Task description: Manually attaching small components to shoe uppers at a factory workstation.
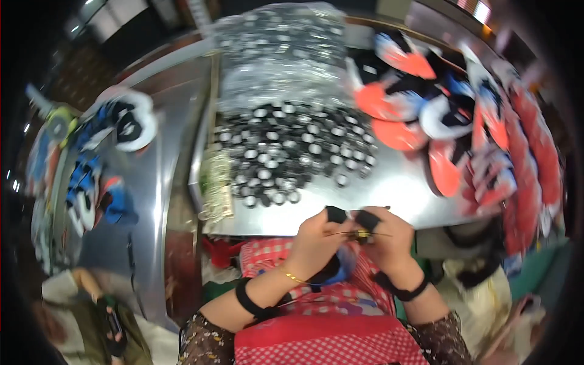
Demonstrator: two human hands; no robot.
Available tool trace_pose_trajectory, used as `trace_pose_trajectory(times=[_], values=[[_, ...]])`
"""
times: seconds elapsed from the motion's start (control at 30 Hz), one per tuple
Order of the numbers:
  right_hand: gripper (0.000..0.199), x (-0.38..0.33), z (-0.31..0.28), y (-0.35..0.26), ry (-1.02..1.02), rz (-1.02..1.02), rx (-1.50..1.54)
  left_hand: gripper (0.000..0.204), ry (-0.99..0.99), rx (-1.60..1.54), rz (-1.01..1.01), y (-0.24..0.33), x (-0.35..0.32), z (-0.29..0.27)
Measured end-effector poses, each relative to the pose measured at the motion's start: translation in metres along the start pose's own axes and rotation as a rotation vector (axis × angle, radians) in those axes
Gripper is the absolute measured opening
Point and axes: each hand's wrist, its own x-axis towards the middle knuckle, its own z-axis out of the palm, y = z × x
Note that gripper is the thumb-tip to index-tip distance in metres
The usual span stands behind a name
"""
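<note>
Near the front edge of the metal table, my left hand (316, 244) and my right hand (390, 243) meet with bent fingers pinched together. Dark wraps cover some fingertips. Between them runs a thin dark cord (381, 234) with a small yellowish piece (363, 233) on it; blur hides its exact kind. Below my hands, partly behind my left wrist, hangs a blue and black item (339, 267) over my red checked apron (328, 337). Beyond my fingers lies a heap of small black and white round pieces (286, 152).
Clear plastic packs (280, 55) of similar pieces stand behind the heap. Cream strands (216, 188) lie at its left. Coral, white and blue items (447, 164) pile up on the right. Another metal table (161, 146) stands left, with a co-worker's gloved hand (114, 325) below it.
</note>
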Motion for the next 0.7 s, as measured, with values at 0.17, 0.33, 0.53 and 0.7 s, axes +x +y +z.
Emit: trace_pose_trajectory(times=[0.17,0.33,0.53,0.7], values=[[0.027,-0.014,-0.005,0.007,0.143,0.029,0.082,0.007,-0.008,-0.081,-0.013,-0.025,0.008,0.002],[0.029,-0.015,-0.011,0.004,0.14,-0.024,0.088,0.006,0.01,-0.166,-0.107,-0.013,0.004,0.01],[0.026,-0.023,-0.004,0.004,0.146,0.043,0.17,0.007,-0.069,-0.091,0.015,-0.014,-0.002,0.009],[0.011,-0.022,-0.001,0.001,-0.043,0.772,1.26,0.01,-0.033,-0.132,-0.077,-0.01,-0.002,0.006]])
